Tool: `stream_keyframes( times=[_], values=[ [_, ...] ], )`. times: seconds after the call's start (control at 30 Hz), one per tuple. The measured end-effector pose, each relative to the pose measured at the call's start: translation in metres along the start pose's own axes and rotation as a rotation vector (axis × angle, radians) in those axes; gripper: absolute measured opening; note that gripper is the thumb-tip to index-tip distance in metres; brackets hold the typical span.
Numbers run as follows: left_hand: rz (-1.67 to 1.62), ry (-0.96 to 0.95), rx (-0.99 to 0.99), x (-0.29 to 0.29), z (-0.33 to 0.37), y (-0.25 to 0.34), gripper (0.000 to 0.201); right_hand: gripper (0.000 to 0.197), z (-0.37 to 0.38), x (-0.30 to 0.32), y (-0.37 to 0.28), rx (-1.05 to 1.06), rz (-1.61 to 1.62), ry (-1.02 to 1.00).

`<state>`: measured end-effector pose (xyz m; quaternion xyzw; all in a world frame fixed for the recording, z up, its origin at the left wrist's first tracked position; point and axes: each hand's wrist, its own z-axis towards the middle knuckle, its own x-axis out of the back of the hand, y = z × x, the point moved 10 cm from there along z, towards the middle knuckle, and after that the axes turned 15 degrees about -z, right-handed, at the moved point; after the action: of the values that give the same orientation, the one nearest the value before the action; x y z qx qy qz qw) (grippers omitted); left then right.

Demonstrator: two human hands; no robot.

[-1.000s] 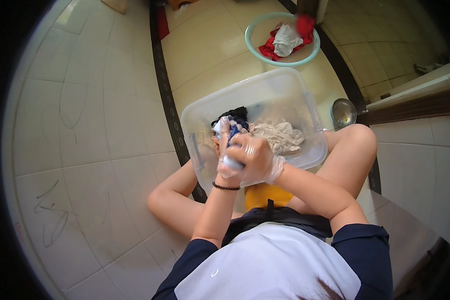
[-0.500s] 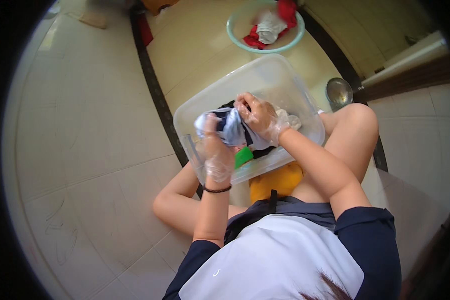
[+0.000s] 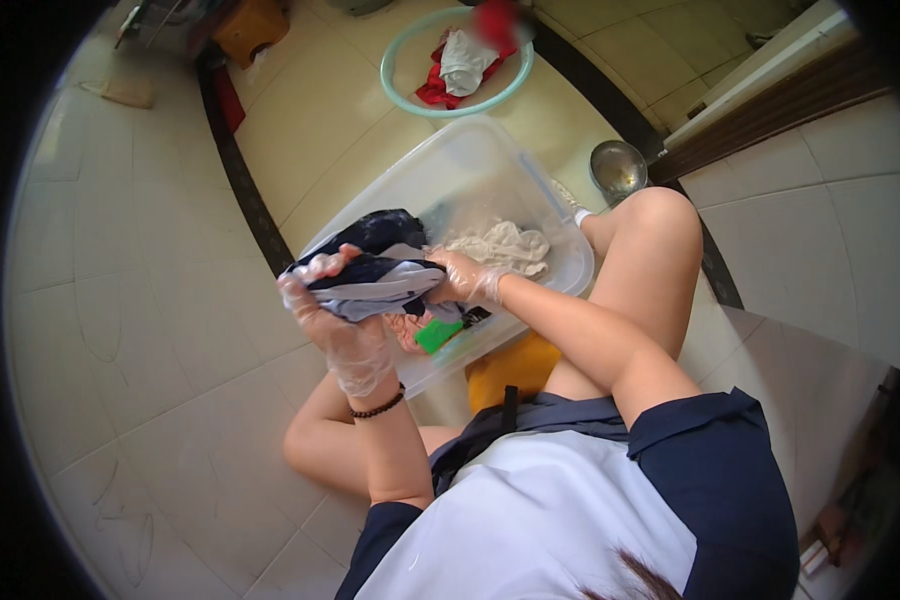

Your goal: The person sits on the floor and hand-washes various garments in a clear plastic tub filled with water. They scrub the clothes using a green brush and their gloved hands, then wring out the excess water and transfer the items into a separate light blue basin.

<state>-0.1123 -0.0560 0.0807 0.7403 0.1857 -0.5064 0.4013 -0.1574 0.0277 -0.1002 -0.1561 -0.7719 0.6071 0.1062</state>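
Both my hands wear clear plastic gloves. A bunched navy and pale-blue garment is stretched between them above a clear plastic tub. My left hand grips its left end, the fingers curled over the top. Closed on the right end is my right hand, its fingertips partly hidden by the cloth. Inside the tub, a cream cloth lies to the right of my right hand. A green block and a pink piece of cloth sit near the tub's front edge.
Beyond the tub stands a light-blue basin with red and white clothes. A metal bowl rests on the floor by my right knee. Under the tub's near edge is something yellow. An orange stool stands at the far left.
The garment has been lifted and spread to the left, showing more dark cloth. My hands have moved farther apart, uncovering the cream cloth. The whole view has shifted to the right.
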Motion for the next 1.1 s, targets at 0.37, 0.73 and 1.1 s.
stream_keyframes(
  times=[0.37, 0.73, 1.1],
  values=[
    [0.25, 0.431, 0.328, 0.145, 0.001, -0.036, 0.027, 0.055, -0.005, 0.074, -0.063, 0.0, 0.846, 0.253],
    [-0.392, 0.314, 0.699, 0.098, -0.027, -0.091, 0.039, 0.045, -0.094, -0.03, -0.209, 0.91, -0.904, 0.39],
    [0.303, 0.101, 0.422, 0.078, -0.02, -0.051, 0.02, 0.024, -0.038, 0.047, -0.119, 0.153, -0.413, 0.545]
  ],
)
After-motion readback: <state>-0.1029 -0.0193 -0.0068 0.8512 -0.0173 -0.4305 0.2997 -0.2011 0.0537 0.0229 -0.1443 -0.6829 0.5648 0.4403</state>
